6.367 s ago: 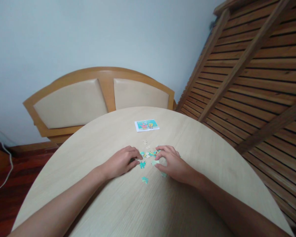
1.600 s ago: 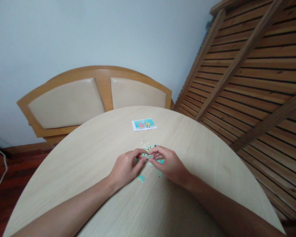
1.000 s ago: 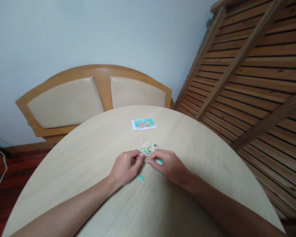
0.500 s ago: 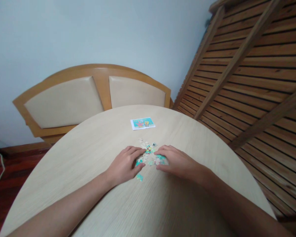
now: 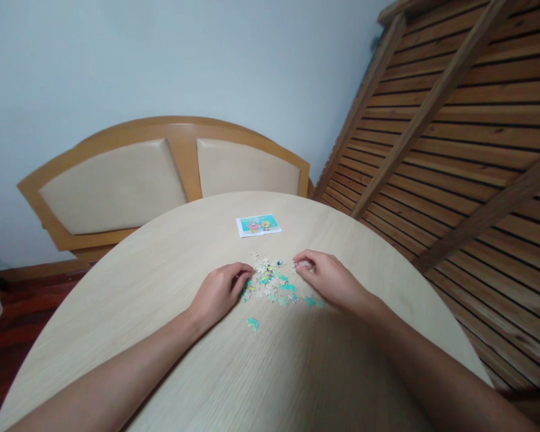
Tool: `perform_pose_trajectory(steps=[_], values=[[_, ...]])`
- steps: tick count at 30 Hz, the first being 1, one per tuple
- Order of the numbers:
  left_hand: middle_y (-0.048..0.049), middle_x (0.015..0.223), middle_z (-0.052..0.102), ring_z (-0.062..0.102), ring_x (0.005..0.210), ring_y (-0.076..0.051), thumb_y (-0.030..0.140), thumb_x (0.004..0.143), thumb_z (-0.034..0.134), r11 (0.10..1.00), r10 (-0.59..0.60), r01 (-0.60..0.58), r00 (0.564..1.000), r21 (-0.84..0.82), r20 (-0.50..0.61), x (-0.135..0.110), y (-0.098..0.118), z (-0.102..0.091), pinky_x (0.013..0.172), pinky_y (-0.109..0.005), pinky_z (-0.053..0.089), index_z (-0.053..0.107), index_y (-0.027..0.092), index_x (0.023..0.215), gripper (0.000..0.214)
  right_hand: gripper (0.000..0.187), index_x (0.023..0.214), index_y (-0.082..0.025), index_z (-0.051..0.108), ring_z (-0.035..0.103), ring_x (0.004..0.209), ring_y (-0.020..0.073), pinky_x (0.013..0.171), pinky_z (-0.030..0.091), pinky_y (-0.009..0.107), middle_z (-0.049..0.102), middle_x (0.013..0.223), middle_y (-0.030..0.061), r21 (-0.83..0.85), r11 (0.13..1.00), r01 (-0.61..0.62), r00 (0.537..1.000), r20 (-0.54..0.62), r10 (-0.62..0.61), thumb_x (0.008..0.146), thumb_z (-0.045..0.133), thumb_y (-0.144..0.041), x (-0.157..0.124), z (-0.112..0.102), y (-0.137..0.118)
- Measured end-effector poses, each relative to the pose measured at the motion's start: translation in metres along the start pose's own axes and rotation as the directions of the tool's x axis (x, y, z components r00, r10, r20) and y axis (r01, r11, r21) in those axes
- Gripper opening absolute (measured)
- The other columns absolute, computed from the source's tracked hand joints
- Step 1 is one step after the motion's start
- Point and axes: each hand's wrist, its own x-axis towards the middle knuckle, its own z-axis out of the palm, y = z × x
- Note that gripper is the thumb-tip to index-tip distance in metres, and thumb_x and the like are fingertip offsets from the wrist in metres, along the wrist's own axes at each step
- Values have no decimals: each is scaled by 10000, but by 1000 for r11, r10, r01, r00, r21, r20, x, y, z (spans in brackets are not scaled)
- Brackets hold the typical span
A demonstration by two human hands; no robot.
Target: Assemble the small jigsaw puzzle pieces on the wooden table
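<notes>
A loose pile of jigsaw puzzle pieces point(image 5: 270, 281), some turquoise, some pale, is spread on the round table between my hands. At the pile's left edge my left hand point(image 5: 218, 294) is closed, thumb and forefinger drawn together; whatever they hold is too small to make out. Just right of the pile, my right hand point(image 5: 330, 277) pinches a small puzzle piece point(image 5: 296, 264) between thumb and fingers. Nearer to me lies a separate turquoise and yellow cluster of pieces point(image 5: 252, 324). Turquoise pieces point(image 5: 311, 301) lie below my right hand.
Beyond the pile, a picture card point(image 5: 258, 225) with a pink and a yellow cartoon figure lies on the pale wooden table point(image 5: 184, 240). A padded wooden headboard point(image 5: 180, 162) stands behind the table's far edge, and wooden slats point(image 5: 432, 156) lean at the right.
My hands have moved apart, uncovering more of the pile. The right hand shifted right and away from me and now pinches a piece; the left drew back slightly and its fingers closed.
</notes>
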Motion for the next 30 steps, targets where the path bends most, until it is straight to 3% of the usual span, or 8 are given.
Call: perform_pose_trajectory(steps=[5, 8, 13, 17, 20, 22, 25, 30], values=[[-93, 1089, 718, 668, 991, -256, 341, 934, 550, 995, 23, -25, 999, 94, 23, -4, 6, 1, 888, -420, 533, 630, 193, 1193, 309, 201, 932, -179, 711, 586, 1090, 275, 980, 431, 394, 670, 1107, 106, -214, 975, 61, 995, 95, -41, 812, 744, -337, -9, 3, -9], [-108, 1146, 695, 644, 1056, -269, 308, 904, 582, 992, 77, -81, 996, 95, 47, -7, 7, 3, 945, -440, 518, 607, 180, 1226, 347, 235, 949, -172, 707, 554, 1133, 288, 1005, 419, 411, 644, 1154, 120, -208, 978, 25, 991, 131, 3, 786, 780, -324, -13, 9, -15], [-100, 1208, 670, 604, 1132, -264, 242, 886, 604, 985, 158, -163, 982, 48, 105, -7, 4, 5, 1003, -435, 490, 572, 192, 1258, 377, 55, 857, -172, 721, 524, 1157, 282, 1018, 407, 401, 613, 1198, 119, -175, 985, 4, 989, 144, 21, 808, 715, -197, -14, 17, -20], [-81, 1134, 684, 624, 1067, -242, 225, 910, 580, 991, 130, -132, 985, 10, 110, -6, 3, 7, 962, -416, 508, 574, 204, 1240, 331, 45, 851, -174, 726, 535, 1105, 283, 983, 411, 404, 640, 1104, 105, -213, 977, -5, 985, 166, 41, 816, 700, -185, -16, 16, -24], [-77, 1100, 685, 630, 1018, -234, 227, 924, 551, 996, 89, -90, 994, 15, 65, -6, 2, 9, 921, -409, 520, 584, 206, 1208, 287, 174, 955, -153, 712, 535, 1095, 298, 972, 409, 422, 641, 1096, 118, -239, 970, -31, 986, 154, 69, 811, 740, -246, -17, 12, -24], [-91, 1082, 683, 628, 995, -249, 259, 917, 557, 996, 61, -63, 998, 61, 28, -5, 1, 8, 895, -424, 526, 586, 194, 1191, 283, 151, 950, -153, 708, 534, 1097, 295, 971, 407, 421, 639, 1096, 122, -232, 973, -22, 982, 178, 65, 832, 721, -247, -18, 10, -23], [-120, 1092, 674, 616, 1011, -284, 274, 872, 585, 986, 52, -58, 998, 158, 41, -3, -1, -1, 904, -462, 518, 578, 168, 1208, 353, 88, 922, -166, 704, 531, 1102, 289, 965, 407, 412, 641, 1090, 118, -207, 978, 3, 974, 223, 44, 852, 687, -216, -19, 7, -22], [-110, 1125, 657, 611, 1030, -276, 263, 808, 620, 975, 75, -114, 977, 190, 201, -5, -11, -28, 941, -432, 500, 608, 180, 1163, 365, 46, 888, -185, 688, 558, 1092, 286, 951, 409, 401, 672, 1044, 97, -190, 982, -6, 965, 258, 56, 861, 667, -215, -20, 4, -26]])
